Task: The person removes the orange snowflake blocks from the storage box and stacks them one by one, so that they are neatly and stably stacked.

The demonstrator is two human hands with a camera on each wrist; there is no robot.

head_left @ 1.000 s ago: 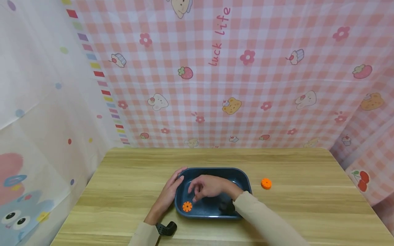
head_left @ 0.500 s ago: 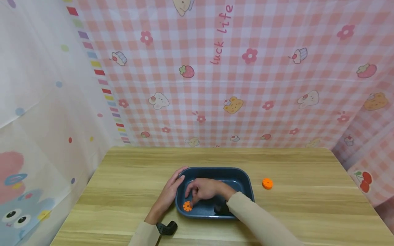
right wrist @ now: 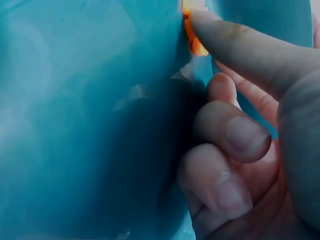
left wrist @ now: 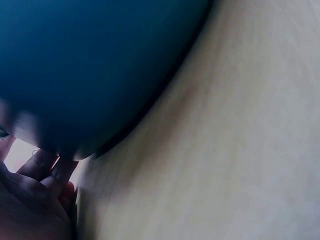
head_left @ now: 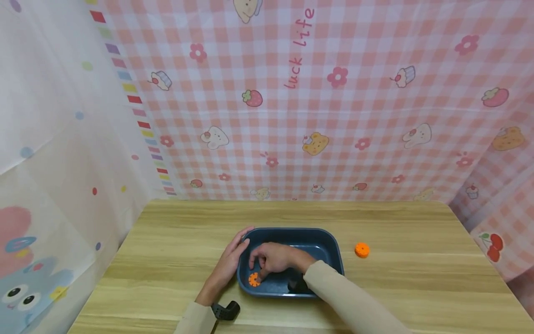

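Observation:
My left hand rests along the left wall of a dark blue rectangular pan, thumb at its rim. Seen from the left wrist, fingers lie against the outside of the blue pan. My right hand reaches down into the pan. Its straight thumb tip is at the edge of a notched orange disc, in the pan's near left corner. In the right wrist view, the thumb overlaps the orange disc, and the other fingers are bent with nothing in them.
A second, thicker orange disc lies on the wooden table to the right of the pan. A black strap device sits at the left wrist. A pink checked cloth hangs behind the table.
My right hand has moved left and lower in the pan, bringing its thumb to the orange disc. The left hand stays at the pan, and both discs keep their places.

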